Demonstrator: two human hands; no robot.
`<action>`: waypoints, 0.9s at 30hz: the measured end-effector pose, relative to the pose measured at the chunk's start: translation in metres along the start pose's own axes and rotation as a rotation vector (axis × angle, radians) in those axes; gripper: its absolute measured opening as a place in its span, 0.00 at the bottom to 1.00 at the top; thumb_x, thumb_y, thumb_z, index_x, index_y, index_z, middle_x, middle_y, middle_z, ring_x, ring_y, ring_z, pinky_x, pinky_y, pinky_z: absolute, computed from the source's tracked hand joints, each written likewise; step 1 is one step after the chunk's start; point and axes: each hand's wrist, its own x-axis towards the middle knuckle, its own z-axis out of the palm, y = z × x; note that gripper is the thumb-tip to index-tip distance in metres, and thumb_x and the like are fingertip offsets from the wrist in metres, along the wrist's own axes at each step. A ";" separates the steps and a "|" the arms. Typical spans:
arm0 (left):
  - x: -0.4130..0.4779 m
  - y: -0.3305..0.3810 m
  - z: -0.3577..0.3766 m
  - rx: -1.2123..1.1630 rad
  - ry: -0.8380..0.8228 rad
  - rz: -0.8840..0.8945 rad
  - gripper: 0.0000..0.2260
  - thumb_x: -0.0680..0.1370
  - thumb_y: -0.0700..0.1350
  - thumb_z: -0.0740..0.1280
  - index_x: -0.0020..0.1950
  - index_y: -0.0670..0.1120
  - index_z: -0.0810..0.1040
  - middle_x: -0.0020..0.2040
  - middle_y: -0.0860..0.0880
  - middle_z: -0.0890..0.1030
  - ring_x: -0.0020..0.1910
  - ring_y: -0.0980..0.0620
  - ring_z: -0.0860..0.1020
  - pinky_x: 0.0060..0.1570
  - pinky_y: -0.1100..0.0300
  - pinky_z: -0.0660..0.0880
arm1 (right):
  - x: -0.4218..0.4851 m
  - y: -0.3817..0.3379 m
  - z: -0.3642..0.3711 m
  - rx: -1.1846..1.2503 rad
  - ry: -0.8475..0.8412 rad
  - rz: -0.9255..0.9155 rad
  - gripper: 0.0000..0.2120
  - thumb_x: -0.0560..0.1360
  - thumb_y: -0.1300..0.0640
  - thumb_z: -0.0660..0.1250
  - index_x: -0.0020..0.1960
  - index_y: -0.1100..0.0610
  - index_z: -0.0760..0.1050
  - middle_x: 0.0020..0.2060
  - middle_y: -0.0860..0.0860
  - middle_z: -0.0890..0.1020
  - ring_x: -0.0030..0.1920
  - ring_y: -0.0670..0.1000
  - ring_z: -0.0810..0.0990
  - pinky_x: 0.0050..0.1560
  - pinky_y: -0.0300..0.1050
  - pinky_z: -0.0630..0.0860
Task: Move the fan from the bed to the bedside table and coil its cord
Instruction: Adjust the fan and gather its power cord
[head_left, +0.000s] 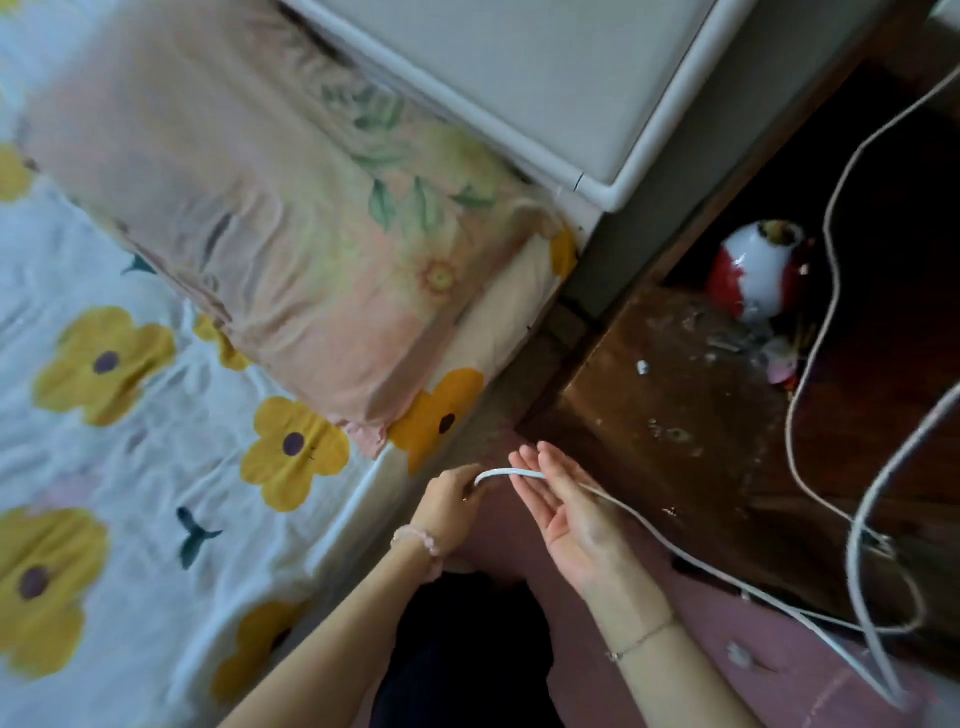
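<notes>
Pinched in the left hand (451, 492) is the end of the white fan cord (810, 358); the right hand (563, 512) is held open, palm up, with the cord laid across its fingers.

From the hands the cord is trailed toward four o'clock, then looped up over the wooden bedside table (670, 415). A flowered bed sheet (156, 415) and pillow (270, 208) are seen at nine to eleven o'clock. No fan is seen.
</notes>
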 end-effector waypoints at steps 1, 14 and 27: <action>-0.013 0.014 -0.005 -0.016 0.008 0.026 0.06 0.78 0.37 0.62 0.41 0.46 0.72 0.40 0.47 0.75 0.42 0.51 0.70 0.46 0.57 0.68 | -0.025 -0.017 0.015 0.009 -0.003 -0.004 0.04 0.76 0.65 0.63 0.48 0.64 0.76 0.40 0.58 0.86 0.43 0.53 0.86 0.37 0.41 0.82; -0.106 0.218 -0.121 -0.086 0.011 0.383 0.14 0.80 0.40 0.59 0.37 0.49 0.76 0.24 0.54 0.77 0.26 0.62 0.75 0.32 0.67 0.73 | -0.243 -0.230 0.170 0.193 -0.354 -0.208 0.06 0.66 0.63 0.70 0.40 0.63 0.83 0.40 0.57 0.86 0.44 0.53 0.86 0.47 0.46 0.82; -0.184 0.386 -0.209 -0.284 -0.156 0.715 0.13 0.79 0.43 0.60 0.37 0.46 0.79 0.23 0.58 0.64 0.22 0.59 0.58 0.22 0.68 0.56 | -0.315 -0.245 0.207 -0.429 -0.425 -0.643 0.06 0.72 0.59 0.69 0.49 0.57 0.81 0.44 0.53 0.86 0.48 0.52 0.84 0.48 0.44 0.81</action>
